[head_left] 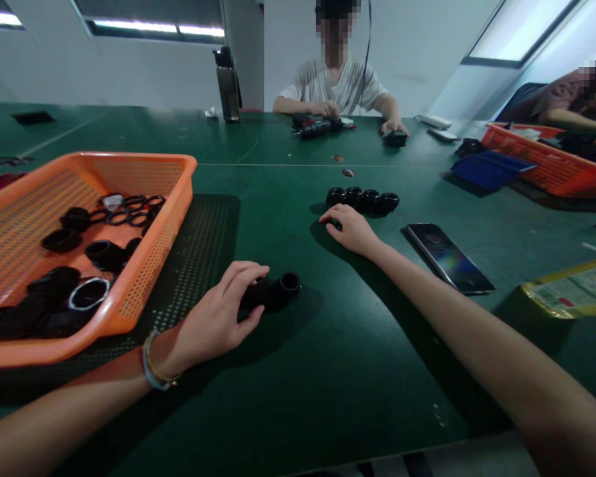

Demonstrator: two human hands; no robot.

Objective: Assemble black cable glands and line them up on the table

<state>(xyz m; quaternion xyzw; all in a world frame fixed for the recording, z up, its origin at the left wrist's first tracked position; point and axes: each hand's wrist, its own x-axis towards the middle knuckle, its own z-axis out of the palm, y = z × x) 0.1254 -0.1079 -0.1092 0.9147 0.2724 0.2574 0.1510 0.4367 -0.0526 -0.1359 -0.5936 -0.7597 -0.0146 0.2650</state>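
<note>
My left hand (223,301) curves its thumb and fingers around a black tubular fitting (257,289), mostly hidden by the fingers. Touching or close beside that, another black tubular fitting (289,286) stands with its round opening facing up. Farther forward, my right hand (352,230) rests low over the table, its fingers bent over a small black part (334,224) that is largely covered. Just beyond it, several black fittings (362,199) sit side by side in a row.
An orange basket (149,278) at left holds black fittings and rings. A phone (447,257) and a yellow package (573,288) lie at right, with a blue tray (491,169) behind. Across the green table (328,397), a person sits near a power drill (314,128) and a bottle (227,86).
</note>
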